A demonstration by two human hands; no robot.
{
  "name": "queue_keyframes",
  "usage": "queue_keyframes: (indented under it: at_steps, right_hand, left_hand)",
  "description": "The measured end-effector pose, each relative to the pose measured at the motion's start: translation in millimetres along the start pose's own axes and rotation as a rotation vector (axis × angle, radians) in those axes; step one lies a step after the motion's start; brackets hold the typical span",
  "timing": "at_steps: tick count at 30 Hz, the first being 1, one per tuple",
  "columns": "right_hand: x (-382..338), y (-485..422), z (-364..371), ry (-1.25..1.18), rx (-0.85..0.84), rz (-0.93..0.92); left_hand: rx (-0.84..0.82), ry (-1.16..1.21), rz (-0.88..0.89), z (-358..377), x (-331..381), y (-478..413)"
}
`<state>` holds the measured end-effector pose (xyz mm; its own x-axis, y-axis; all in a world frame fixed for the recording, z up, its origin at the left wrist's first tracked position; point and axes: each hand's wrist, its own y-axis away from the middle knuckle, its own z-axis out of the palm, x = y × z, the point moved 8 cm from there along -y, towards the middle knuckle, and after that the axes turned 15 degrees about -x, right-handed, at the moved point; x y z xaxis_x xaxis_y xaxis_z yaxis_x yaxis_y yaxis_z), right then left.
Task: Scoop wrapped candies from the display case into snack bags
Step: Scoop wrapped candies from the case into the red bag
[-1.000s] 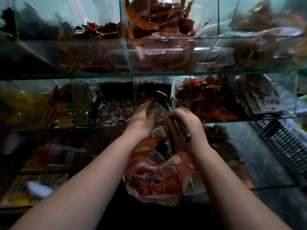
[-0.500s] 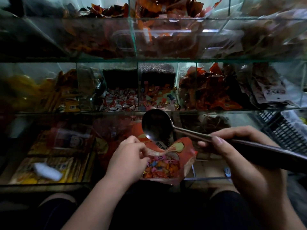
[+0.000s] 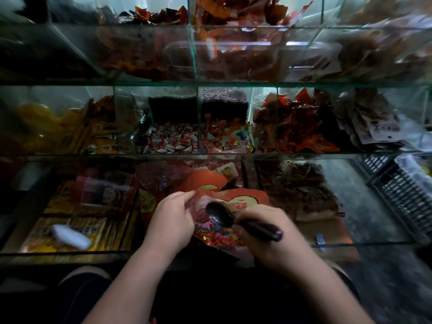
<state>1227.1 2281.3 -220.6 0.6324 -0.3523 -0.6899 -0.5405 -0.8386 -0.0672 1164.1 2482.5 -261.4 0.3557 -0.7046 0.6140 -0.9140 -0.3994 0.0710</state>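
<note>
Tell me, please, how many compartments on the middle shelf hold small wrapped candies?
2, side by side at the centre: the red-and-white candies on the left, the multicoloured candies on the right. The blurred sections further out seem to hold larger packets.

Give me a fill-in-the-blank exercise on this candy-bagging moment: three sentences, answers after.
1. The right hand holds a dark-handled ____.
2. The left hand holds open the mouth of a red ____.
3. Inside it lie colourful wrapped ____.

Missing words: spoon; bag; candies.
</note>
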Motion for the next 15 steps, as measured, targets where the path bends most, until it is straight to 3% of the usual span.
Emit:
queue_keyframes:
  at_steps: [5, 10, 15]
  right_hand:
    - [54, -12, 51, -0.125, 0.186, 0.415]
    - [86, -2, 57, -0.698, 0.306, 0.589]
    - [80, 4, 61, -0.66, 0.354, 0.598]
  left_hand:
    - [0.014, 0.012, 0.055, 6, -2, 16]
    - [0.081, 0.07, 0.087, 5, -1, 25]
    - [0.131, 0.11, 0.091, 5, -4, 25]
